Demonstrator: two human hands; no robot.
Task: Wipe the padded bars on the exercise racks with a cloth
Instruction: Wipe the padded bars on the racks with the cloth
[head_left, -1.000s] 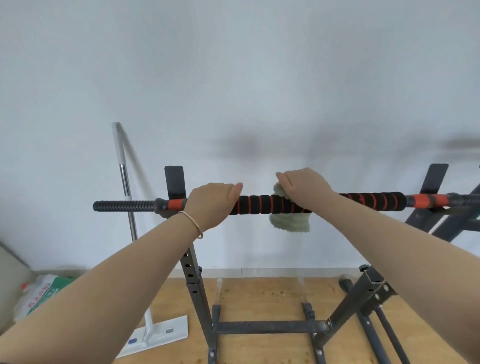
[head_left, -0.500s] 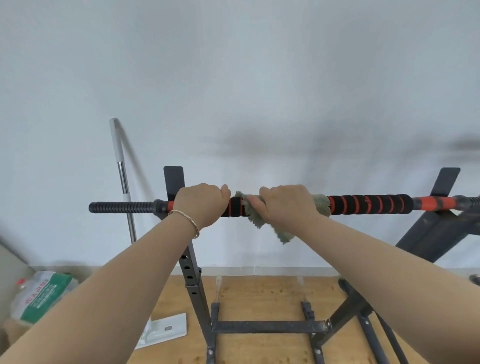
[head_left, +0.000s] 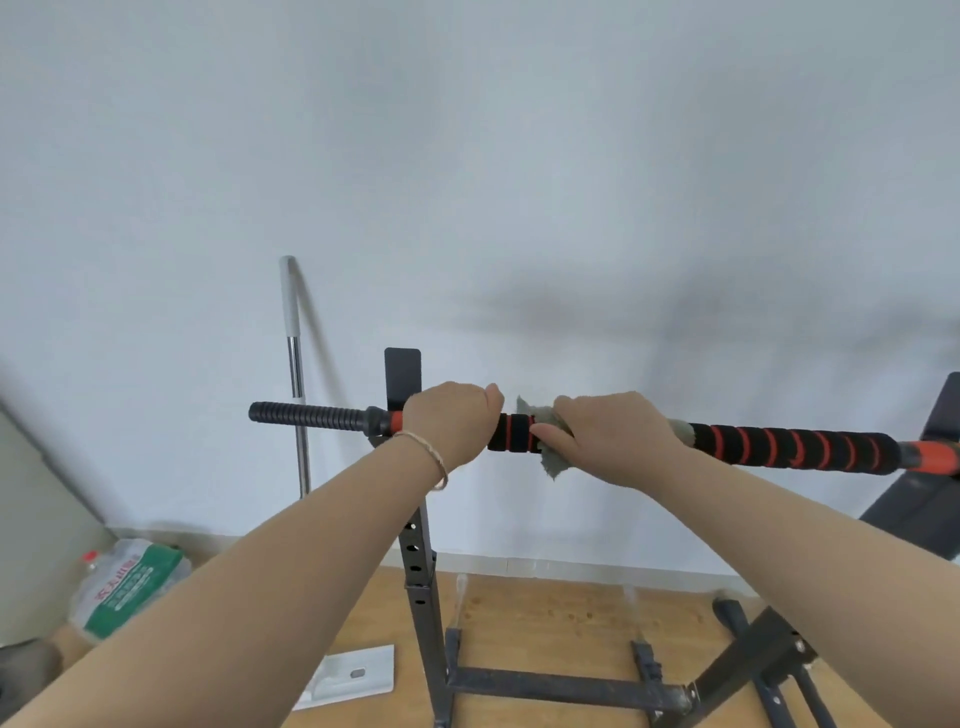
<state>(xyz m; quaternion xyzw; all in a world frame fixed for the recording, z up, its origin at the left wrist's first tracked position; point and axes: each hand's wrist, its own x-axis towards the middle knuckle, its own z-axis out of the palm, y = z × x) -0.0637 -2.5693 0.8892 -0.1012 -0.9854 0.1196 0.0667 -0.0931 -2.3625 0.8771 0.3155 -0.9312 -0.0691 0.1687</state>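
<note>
From the head camera, the padded bar (head_left: 779, 447) runs level across the middle of the picture, black foam ringed with orange, resting on the dark metal rack (head_left: 421, 571) in front of a pale wall (head_left: 467, 156). Its bare ribbed end (head_left: 306, 414) sticks out to the left past the rack's upright.

The left hand (head_left: 449, 423) grips the bar just right of that upright, fingers (head_left: 441, 397) curled over the top; a thin bracelet (head_left: 434, 460) sits on the wrist. The right hand (head_left: 608, 436) is just beside it, a short stretch of foam showing between the two. It is closed round the bar with the grey-green cloth (head_left: 553, 467) wrapped under the palm. Cloth corners poke out above and below the thumb, and another edge shows on the wrist side.

A second dark frame (head_left: 924, 499) stands at the right edge (only partly in view). On the wooden floor (head_left: 545, 613) the rack's base bars cross. A mop (head_left: 295, 374) leans on the wall at left, its flat white head (head_left: 353, 675) on the floor. Further left lies a green-and-white bag (head_left: 124, 587).
</note>
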